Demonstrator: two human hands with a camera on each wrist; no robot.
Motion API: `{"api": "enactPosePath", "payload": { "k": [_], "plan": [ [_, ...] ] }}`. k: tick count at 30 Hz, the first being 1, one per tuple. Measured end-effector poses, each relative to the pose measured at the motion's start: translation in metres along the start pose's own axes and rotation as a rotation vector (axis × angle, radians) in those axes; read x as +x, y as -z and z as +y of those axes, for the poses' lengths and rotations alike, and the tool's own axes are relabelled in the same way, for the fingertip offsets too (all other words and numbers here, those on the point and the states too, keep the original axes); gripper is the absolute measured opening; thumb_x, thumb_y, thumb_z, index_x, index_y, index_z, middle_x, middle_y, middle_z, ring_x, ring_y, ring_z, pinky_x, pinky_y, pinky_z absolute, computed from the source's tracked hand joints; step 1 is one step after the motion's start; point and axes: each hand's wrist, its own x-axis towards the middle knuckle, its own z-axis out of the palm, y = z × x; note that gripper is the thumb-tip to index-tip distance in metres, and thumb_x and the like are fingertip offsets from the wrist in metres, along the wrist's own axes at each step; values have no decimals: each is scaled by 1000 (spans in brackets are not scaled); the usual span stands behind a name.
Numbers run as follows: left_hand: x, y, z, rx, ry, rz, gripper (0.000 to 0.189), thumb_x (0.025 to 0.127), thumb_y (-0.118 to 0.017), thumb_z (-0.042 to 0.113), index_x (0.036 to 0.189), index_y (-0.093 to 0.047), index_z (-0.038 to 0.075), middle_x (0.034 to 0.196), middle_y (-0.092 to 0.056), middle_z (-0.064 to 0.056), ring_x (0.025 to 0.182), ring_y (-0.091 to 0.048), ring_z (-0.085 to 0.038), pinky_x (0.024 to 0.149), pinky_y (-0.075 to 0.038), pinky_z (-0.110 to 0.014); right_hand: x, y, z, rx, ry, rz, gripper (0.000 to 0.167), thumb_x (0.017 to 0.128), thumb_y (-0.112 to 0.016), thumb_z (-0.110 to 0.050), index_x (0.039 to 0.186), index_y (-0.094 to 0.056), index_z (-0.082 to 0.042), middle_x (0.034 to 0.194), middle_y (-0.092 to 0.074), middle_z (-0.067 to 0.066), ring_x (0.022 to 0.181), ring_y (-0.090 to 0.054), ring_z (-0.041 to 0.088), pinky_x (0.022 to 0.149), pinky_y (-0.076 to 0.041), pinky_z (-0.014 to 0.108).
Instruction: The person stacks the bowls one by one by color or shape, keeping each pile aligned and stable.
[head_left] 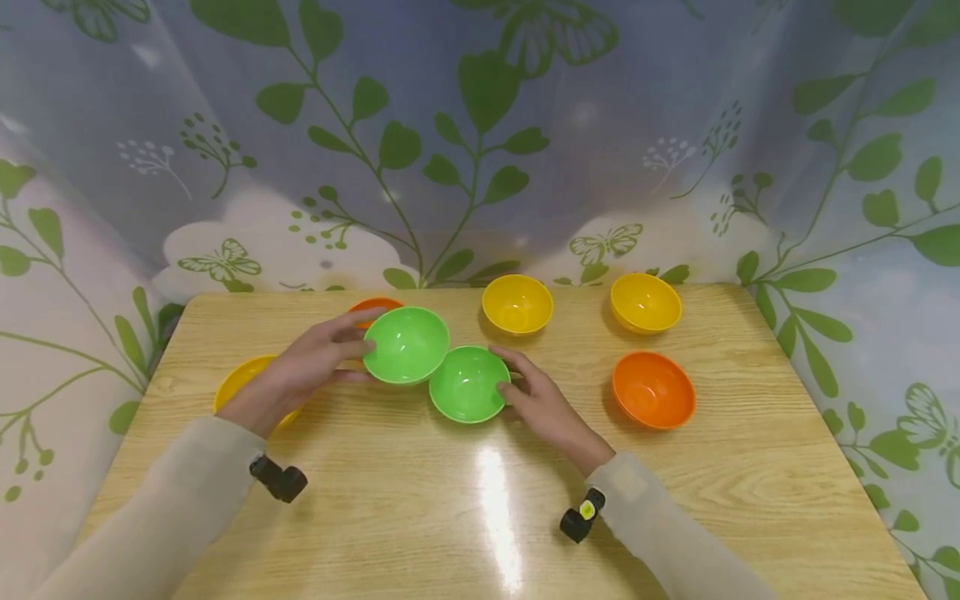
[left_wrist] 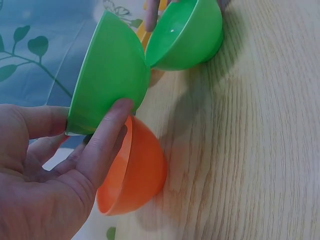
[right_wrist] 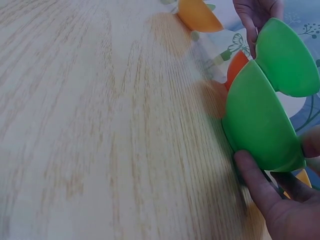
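Note:
My left hand grips one green bowl by its left side, holding it raised off the table with its mouth up. Thumb and fingers of my right hand hold a second green bowl at its right rim. This one sits lower, at or just over the wood; I cannot tell if its base touches. The two bowls meet or nearly meet, the left one's edge above the right one's rim. Just behind the left hand is an orange bowl, partly hidden. A yellow bowl lies under the left forearm.
Two yellow bowls, one at centre and one further right, stand along the back of the wooden table. Another orange bowl is to the right. A leaf-patterned curtain hangs behind the table.

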Motion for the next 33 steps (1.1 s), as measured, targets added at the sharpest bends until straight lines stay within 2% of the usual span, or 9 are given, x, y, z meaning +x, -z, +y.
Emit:
{"api": "enactPosePath", "payload": {
  "k": [7, 17, 24, 33],
  "plan": [
    [-2, -8, 2, -26, -2, -13, 67, 112, -56, 9, 173, -31, 17, 167, -41, -29, 124, -71, -29, 110, -61, -51, 1, 0, 2, 14, 1, -6, 60, 112, -49, -5, 170, -37, -16, 169, -40, 23, 139, -60, 49, 97, -69, 47],
    [1, -16, 1, 12, -27, -24, 62, 112, -54, 7, 171, -36, 15, 163, -45, -29, 128, -67, -35, 106, -64, -50, 0, 1, 2, 11, -7, -10, 61, 112, -50, -8, 170, -36, -17, 169, -40, 22, 141, -59, 48, 98, -68, 47],
    [2, -21, 2, -9, -26, -54, 63, 112, -54, 8, 172, -34, 15, 166, -43, -28, 120, -73, -32, 108, -62, -53, 0, 1, 2, 20, -10, -13, 61, 112, -50, -8, 171, -36, -17, 170, -39, 23, 142, -58, 49, 99, -68, 49],
    [5, -26, 1, 7, -35, -57, 63, 112, -51, 5, 172, -33, 12, 163, -45, -31, 124, -70, -33, 109, -61, -54, -1, 1, 0, 25, -24, -11, 61, 112, -50, -9, 171, -35, -18, 169, -40, 23, 144, -57, 48, 101, -67, 49]
  ]
}}
